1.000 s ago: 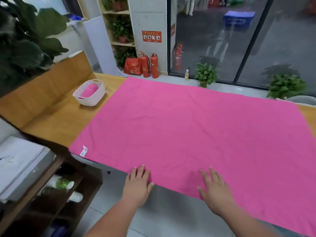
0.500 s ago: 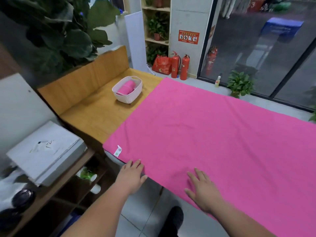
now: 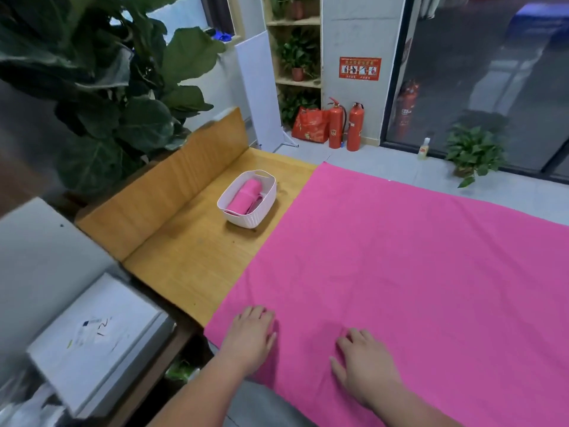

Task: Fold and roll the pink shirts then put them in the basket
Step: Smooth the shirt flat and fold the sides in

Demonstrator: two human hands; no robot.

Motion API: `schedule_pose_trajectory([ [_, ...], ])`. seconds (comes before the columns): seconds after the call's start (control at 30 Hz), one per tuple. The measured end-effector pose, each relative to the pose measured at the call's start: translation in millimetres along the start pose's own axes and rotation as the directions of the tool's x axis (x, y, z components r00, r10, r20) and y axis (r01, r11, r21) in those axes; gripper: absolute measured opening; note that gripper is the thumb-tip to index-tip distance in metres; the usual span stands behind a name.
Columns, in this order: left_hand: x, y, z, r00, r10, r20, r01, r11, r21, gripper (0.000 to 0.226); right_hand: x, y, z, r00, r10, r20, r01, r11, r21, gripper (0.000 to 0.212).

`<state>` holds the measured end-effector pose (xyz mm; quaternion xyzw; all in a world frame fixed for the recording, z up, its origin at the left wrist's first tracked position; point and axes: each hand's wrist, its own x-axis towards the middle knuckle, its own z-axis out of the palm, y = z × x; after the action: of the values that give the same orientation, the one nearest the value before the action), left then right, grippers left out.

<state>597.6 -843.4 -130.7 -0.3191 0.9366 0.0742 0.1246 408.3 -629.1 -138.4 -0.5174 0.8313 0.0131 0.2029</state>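
Pink and soft, a big flat cloth [image 3: 400,272] with straight sides lies spread over the yellow-brown wooden table [image 3: 191,260] and covers most of it. It looks smooth, with only a few small wrinkles. The left hand [image 3: 251,337] lies flat on the cloth near its front left corner, fingers out and loose, gripping nothing. The right hand [image 3: 366,363] lies flat on the cloth too, near the left one, fingers spread, gripping nothing.

On the bare wood past the cloth's left edge stands a small white plastic basket [image 3: 243,221] with round corners, ribbed walls and cut-out handles. It is near the cloth but does not touch it. Inside it lies a pink rolled shirt [image 3: 246,195], shaped like a fat tube.

Behind the table's wooden back board grows a big plant with wide dark green leaves [image 3: 117,97]. A flat white box [image 3: 95,343] sits low on the left. Two round red fire extinguishers [image 3: 345,124] stand on the grey floor by the wall
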Motion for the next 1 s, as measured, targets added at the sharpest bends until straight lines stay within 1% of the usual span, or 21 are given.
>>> schedule_pose_trajectory([
  [0.07,23.1,-6.9,-12.1,1.000,-0.001,0.028,0.002,1.000,-0.011,0.057,11.4,2.2,-5.2,0.999,0.025,-0.043,-0.025,1.000,0.020,0.071],
  [0.17,59.1,-15.9,-28.6,0.997,0.036,0.075,-0.037,0.999,0.012,0.067,22.8,3.5,-14.0,0.993,0.100,-0.059,-0.096,0.993,0.068,0.073],
  [0.27,99.4,-27.0,-37.8,0.992,0.096,0.079,-0.101,0.993,0.065,0.075,32.5,2.6,-17.2,0.984,0.171,-0.050,-0.166,0.981,0.100,0.068],
  [0.33,124.5,-38.1,-39.3,0.987,0.143,0.073,-0.149,0.984,0.095,0.080,39.4,-0.3,-16.2,0.969,0.240,-0.053,-0.234,0.966,0.110,0.060],
  [0.4,145.3,-57.1,-36.9,0.978,0.193,0.079,-0.203,0.969,0.140,0.085,45.3,-7.0,-16.1,0.943,0.323,-0.084,-0.311,0.941,0.134,0.054],
  [0.5,158.8,-100.5,-23.2,0.950,0.289,0.122,-0.309,0.927,0.213,0.086,52.1,-25.2,-16.4,0.882,0.456,-0.120,-0.431,0.883,0.188,0.050],
  [0.57,160.3,-128.7,-11.8,0.920,0.383,0.079,-0.391,0.893,0.223,0.086,59.7,-41.8,-13.9,0.839,0.529,-0.126,-0.497,0.840,0.217,0.049],
  [0.63,165.9,-149.4,-7.4,0.893,0.448,0.052,-0.448,0.871,0.200,0.087,71.9,-61.1,-10.2,0.805,0.575,-0.148,-0.536,0.811,0.234,0.049],
  [0.73,179.2,-170.2,-14.9,0.877,0.480,0.036,-0.479,0.863,0.158,0.086,96.5,-94.9,-4.4,0.791,0.586,-0.177,-0.547,0.807,0.224,0.049],
  [0.87,192.0,-190.5,-29.0,0.856,0.510,0.084,-0.517,0.848,0.120,0.084,131.7,-147.6,-11.4,0.795,0.562,-0.229,-0.510,0.823,0.251,0.040],
  [0.9,194.8,-193.1,-32.4,0.856,0.510,0.079,-0.516,0.851,0.099,0.084,140.4,-161.3,-15.4,0.805,0.545,-0.233,-0.489,0.833,0.259,0.041],
  [1.0,205.2,-199.8,-38.4,0.851,0.522,0.060,-0.524,0.851,0.036,0.082,165.9,-197.0,-26.1,0.854,0.490,-0.175,-0.433,0.856,0.281,0.050],
])
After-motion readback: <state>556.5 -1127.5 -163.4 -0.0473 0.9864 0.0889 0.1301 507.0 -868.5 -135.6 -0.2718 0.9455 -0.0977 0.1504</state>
